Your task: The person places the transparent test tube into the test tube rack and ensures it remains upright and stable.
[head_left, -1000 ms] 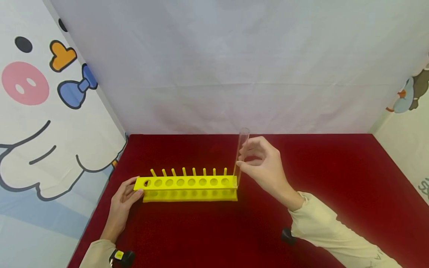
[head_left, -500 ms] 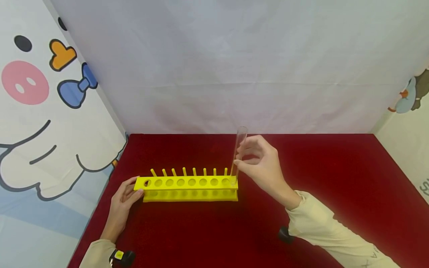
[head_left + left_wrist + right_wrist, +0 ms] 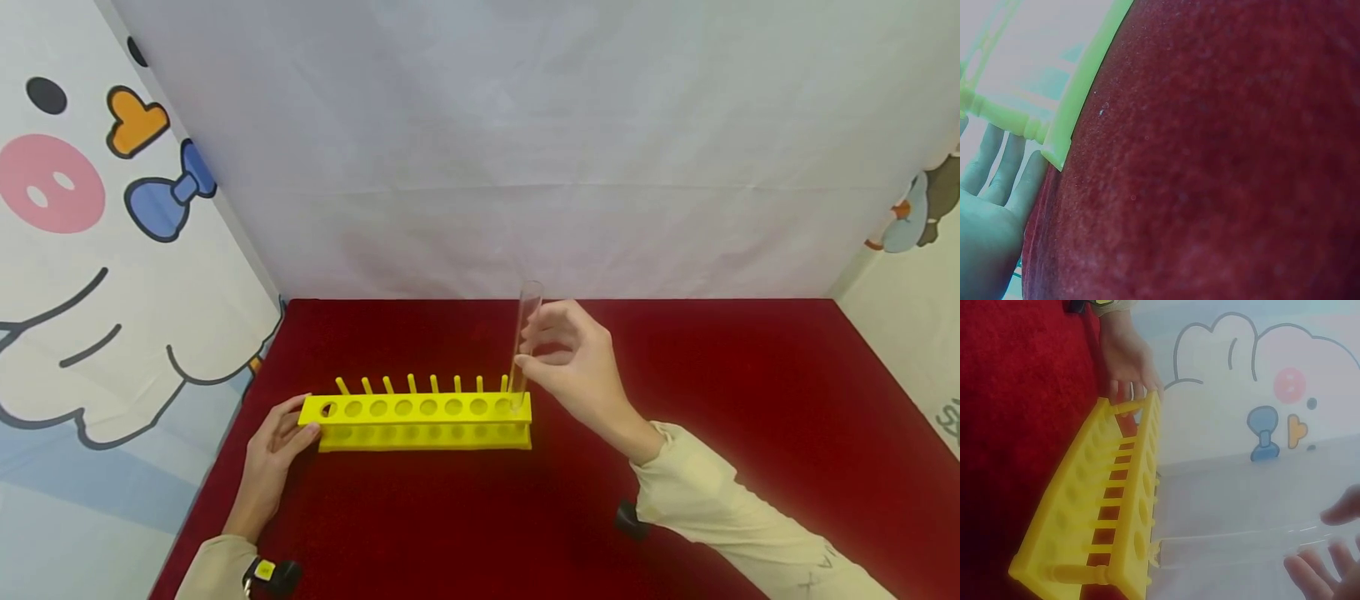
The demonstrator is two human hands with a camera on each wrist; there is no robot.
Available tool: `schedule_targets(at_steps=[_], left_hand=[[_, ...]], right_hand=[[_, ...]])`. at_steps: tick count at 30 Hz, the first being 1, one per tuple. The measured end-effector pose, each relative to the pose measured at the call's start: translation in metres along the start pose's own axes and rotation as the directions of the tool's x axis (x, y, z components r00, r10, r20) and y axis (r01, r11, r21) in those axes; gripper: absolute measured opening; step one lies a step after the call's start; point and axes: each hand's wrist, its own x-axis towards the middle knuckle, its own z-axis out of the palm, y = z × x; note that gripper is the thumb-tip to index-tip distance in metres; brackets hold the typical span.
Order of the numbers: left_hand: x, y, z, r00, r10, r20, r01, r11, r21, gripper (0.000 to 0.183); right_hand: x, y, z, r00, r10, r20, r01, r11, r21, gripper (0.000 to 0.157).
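Observation:
A yellow test tube rack (image 3: pixel 416 422) stands on the red cloth, with a row of round holes on top and upright pegs along its back. At the rack's left end my left hand (image 3: pixel 267 467) grips it, thumb at the front corner and fingers behind; the left wrist view shows those fingers (image 3: pixel 999 159) against the end. My right hand (image 3: pixel 581 367) pinches a clear, empty test tube (image 3: pixel 528 310) between thumb and fingers. The tube leans slightly, its lower end over the rightmost hole. In the right wrist view, that end is right at the rack's top plate (image 3: pixel 1129 550).
Red cloth (image 3: pixel 712 392) covers the table. A pale curtain (image 3: pixel 525 150) hangs behind its far edge. Cartoon-printed panels (image 3: pixel 112 292) stand at the left and right sides. Dark wrist cameras (image 3: pixel 632 518) sit on both forearms.
My right hand has moved left with the test tube, bringing its lower end from the rack's right edge to over the rightmost hole. The left hand and rack have stayed in place.

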Motion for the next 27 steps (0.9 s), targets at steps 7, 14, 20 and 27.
schedule_targets(at_steps=[7, 14, 20, 27], left_hand=[[0.001, -0.004, -0.001, 1.0, 0.008, 0.0, -0.008, 1.0, 0.003, 0.043], [0.005, -0.02, -0.006, 1.0, 0.004, 0.005, -0.004, 1.0, -0.011, 0.045], [0.005, -0.024, -0.006, 1.0, 0.011, 0.001, -0.011, 1.0, -0.017, 0.045], [0.005, -0.022, -0.006, 1.0, 0.018, 0.006, -0.018, 1.0, -0.019, 0.045]], right_hand=[[0.001, 0.002, 0.002, 1.0, 0.002, 0.011, -0.002, 1.0, 0.004, 0.032], [0.002, 0.003, 0.005, 1.0, -0.003, 0.021, 0.003, 1.0, 0.007, 0.031], [0.003, 0.006, 0.007, 0.999, -0.017, 0.04, 0.018, 1.0, -0.004, 0.031], [0.001, 0.007, 0.008, 0.999, -0.018, 0.041, 0.018, 1.0, -0.011, 0.031]])
